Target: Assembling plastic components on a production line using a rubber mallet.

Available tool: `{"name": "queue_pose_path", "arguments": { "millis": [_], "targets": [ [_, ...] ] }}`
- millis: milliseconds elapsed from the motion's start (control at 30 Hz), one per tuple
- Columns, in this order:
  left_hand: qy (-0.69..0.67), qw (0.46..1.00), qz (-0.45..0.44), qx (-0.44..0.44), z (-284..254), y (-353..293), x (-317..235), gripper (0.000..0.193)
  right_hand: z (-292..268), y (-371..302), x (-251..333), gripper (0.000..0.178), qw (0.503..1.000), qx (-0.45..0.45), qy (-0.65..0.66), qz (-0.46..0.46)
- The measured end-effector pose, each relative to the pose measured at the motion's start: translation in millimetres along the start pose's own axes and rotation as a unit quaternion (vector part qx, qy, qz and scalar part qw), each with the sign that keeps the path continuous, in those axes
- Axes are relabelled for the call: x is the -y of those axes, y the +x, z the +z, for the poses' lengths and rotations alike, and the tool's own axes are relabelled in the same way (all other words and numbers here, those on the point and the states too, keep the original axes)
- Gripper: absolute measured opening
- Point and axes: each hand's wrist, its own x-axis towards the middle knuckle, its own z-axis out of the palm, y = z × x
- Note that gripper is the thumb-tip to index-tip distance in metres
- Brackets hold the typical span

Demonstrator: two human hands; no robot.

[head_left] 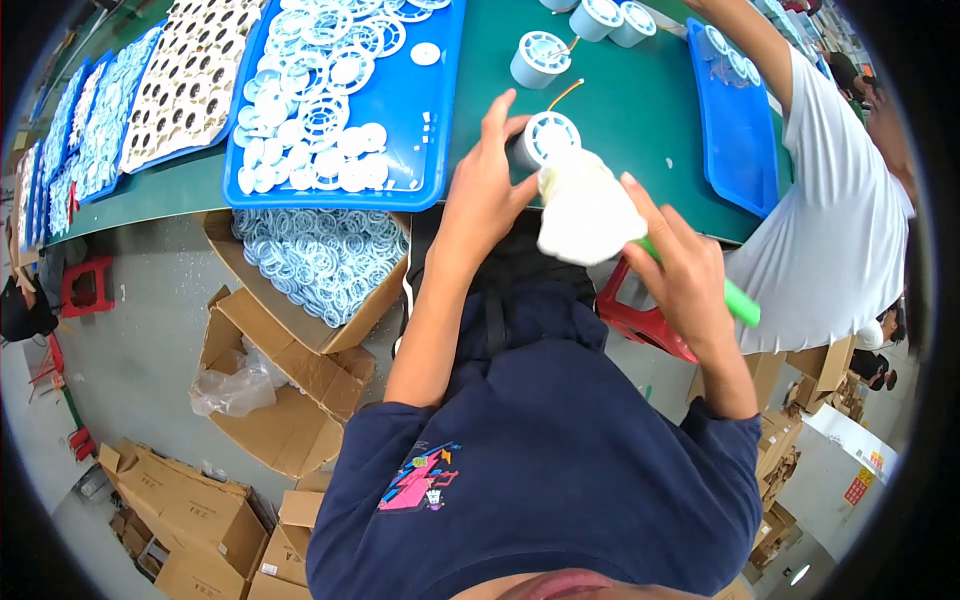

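A: Start with the thing in hand.

B: Look to the upper middle, at a pale blue drum (550, 130) above the green counter (625, 110). Cannot tell whether lifted or resting.

A: Held how?

B: From about eight o'clock by the left hand (478, 195), with fingers parted to roughly the drum's width and curled against its side.

A: And toward four o'clock?

B: See the right hand (685, 265), with fingers closed around a green handle (741, 303). Follow that to a lumpy white head (590, 212), partly in front of the drum. Cannot tell whether touching it.

A: Farther out?

B: At one o'clock, just beside the drum, an orange wire (566, 95); at twelve, another drum (540, 62). At nine, a blue tray (437, 70) of pale discs and rings; at three, a second blue tray (735, 150) and a co-worker in a white shirt (830, 230).

A: Lower down?

B: At eight, a cardboard box (270, 305) full of pale blue rings; at five, a red stool (640, 325).
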Motion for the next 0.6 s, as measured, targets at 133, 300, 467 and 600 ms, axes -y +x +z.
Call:
{"name": "queue_pose_path", "arguments": {
  "millis": [133, 300, 467, 600],
  "targets": [
    [-0.033, 0.999, -0.017, 0.001, -1.6, -2.0, 4.1, 0.099, -14.3, 21.2, 10.4, 0.071, 0.999, -0.001, 0.026, -0.028],
    [0.022, 0.999, 0.024, -0.018, 2.3, -5.4, 11.0, 0.105, -22.7, 52.6, 12.3, 0.055, 0.999, 0.019, 0.038, -0.02],
    [-0.011, 0.997, -0.067, 0.029, 2.4, -8.4, 0.6, 0.114, -21.9, 82.7, 11.0, 0.048, 0.997, 0.074, 0.015, 0.027],
    [-0.015, 1.0, -0.017, 0.003, 2.4, -4.4, 2.1, 0.113, -31.0, 94.8, 4.6, 0.046, 0.986, 0.046, 0.134, 0.087]
  ]
}}
